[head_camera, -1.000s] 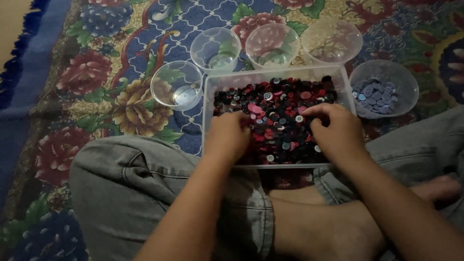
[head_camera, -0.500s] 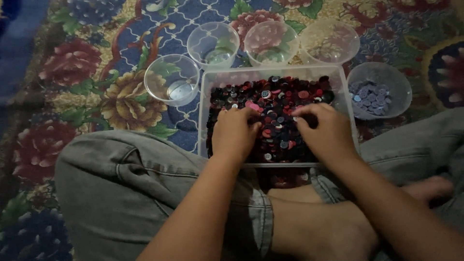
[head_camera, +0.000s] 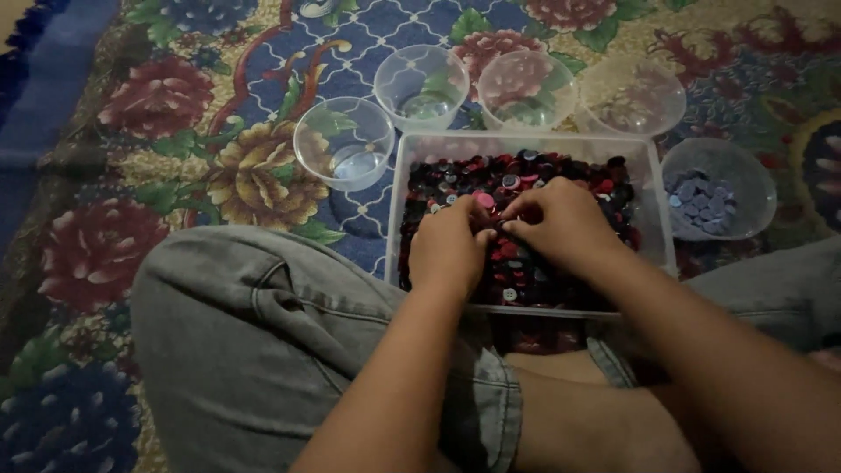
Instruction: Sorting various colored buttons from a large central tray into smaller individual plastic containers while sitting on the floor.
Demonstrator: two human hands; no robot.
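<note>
Sorting step in hand — left hand and right hand pinch buttons in the tray, grip narrow — next move needs one lifted clear.

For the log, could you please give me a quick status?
Both hands, left and right, down in the button tub. Buttons mixed. Nothing blocking.

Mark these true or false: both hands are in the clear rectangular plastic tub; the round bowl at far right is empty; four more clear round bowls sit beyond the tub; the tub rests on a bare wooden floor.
1. Both the left hand and right hand are in the clear rectangular plastic tub of mixed buttons: true.
2. The clear round bowl at far right is empty: false, it holds bluish buttons.
3. Four clear round bowls sit beyond the tub: true.
4. The tub rests on bare wood: false, on a flowered carpet.
</note>
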